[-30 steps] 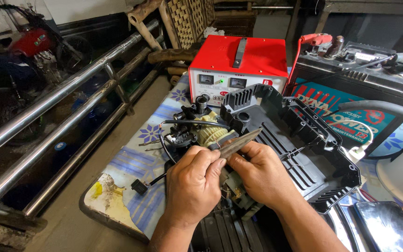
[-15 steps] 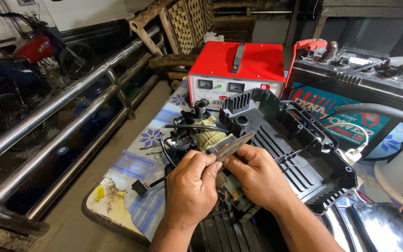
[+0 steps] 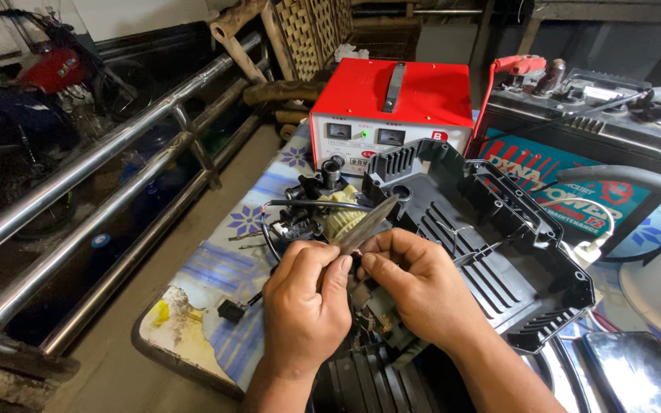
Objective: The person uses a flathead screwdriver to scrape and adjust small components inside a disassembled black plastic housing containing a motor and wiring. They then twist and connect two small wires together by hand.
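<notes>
Both your left hand (image 3: 305, 306) & right hand (image 3: 416, 284) fingers pinch the thin grey metal blade (image 3: 366, 225); a slip could nick the cream-coloured motor winding (image 3: 343, 220) just beyond.

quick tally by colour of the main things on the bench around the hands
red: 1, the metal box with a handle
black: 2, the ribbed plastic housing and the small plug
grey: 1, the thin metal blade pinched between left hand and right hand
cream: 1, the motor winding
total: 5
</notes>
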